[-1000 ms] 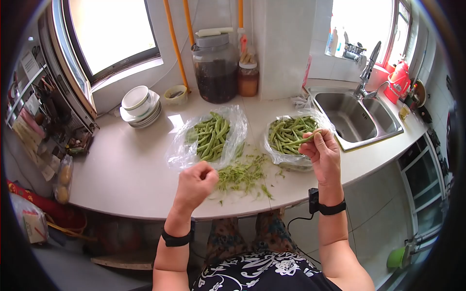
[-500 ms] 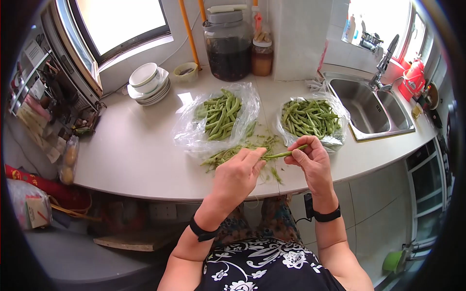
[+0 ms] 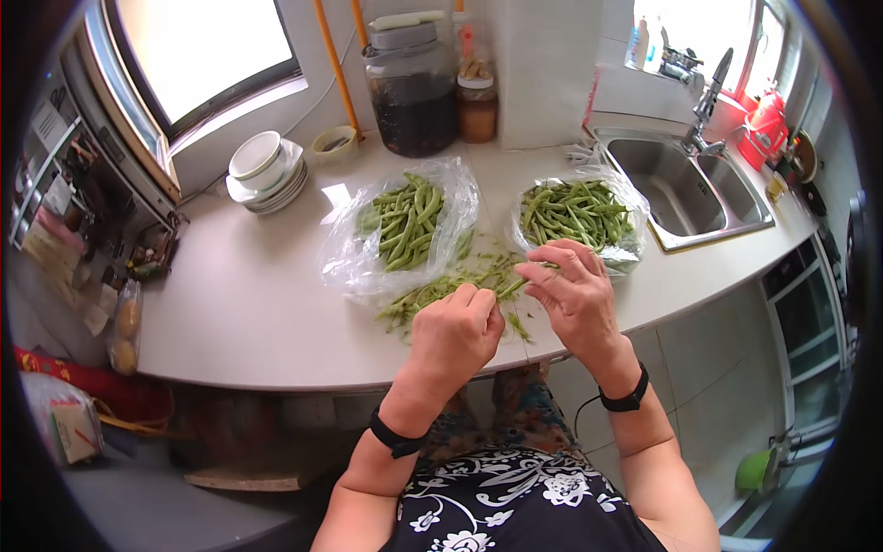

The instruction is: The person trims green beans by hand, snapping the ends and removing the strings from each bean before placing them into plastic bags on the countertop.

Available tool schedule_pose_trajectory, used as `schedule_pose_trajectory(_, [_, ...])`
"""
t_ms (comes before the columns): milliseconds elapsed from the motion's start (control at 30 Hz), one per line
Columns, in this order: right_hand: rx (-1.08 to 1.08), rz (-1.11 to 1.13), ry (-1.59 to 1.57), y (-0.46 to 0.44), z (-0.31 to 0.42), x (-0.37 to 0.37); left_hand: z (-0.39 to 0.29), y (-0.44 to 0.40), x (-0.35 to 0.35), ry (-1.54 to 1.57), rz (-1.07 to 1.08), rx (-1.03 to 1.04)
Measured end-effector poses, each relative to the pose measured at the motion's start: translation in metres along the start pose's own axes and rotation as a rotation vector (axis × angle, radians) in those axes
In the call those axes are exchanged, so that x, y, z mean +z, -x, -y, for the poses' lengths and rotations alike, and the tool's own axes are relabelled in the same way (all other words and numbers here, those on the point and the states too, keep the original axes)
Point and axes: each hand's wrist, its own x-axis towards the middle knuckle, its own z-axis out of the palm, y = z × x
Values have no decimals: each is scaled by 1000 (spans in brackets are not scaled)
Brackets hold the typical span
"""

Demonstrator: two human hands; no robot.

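Observation:
A slim green bean spans the gap between my two hands, above a heap of trimmings. My left hand is closed, back upward, with its fingers curled at the near end of the bean. My right hand pinches the other end between thumb and fingertips, its remaining fingers bent above; part of the bean is hidden behind them. Beneath lie the green strings and tips. Behind my left hand sits an open clear plastic bag of beans. Behind my right hand stands a second bag full of beans.
A stack of white bowls and plates stands at the back left beside a small yellow bowl. Against the wall are a large dark jar and a smaller brown jar. A steel sink is at the right.
My left hand has curled from flatter fingers into a closed grip. My right hand has turned its back upward and moved slightly closer to the left. The view has shifted a little.

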Motion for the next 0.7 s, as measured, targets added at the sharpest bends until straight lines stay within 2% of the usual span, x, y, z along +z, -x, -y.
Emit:
schedule_pose_trajectory(67, [-144, 41, 331, -1, 10, -6, 2, -2, 1, -14, -18, 44])
schedule_pose_trajectory(167, [-145, 48, 380, -3, 23, -5, 2, -3, 1, -26, -43, 94])
schedule_pose_trajectory(300, [-97, 115, 310, 1, 23, 6, 3, -7, -2, 32, -29, 83])
schedule_pose_trajectory(467, [-98, 75, 252, -1, 26, 19, 11, -10, -3, 67, 18, 39])
schedule_pose_trajectory(700, [-152, 169, 167, -12, 16, 30, 19, -10, 1, -23, 45, 16])
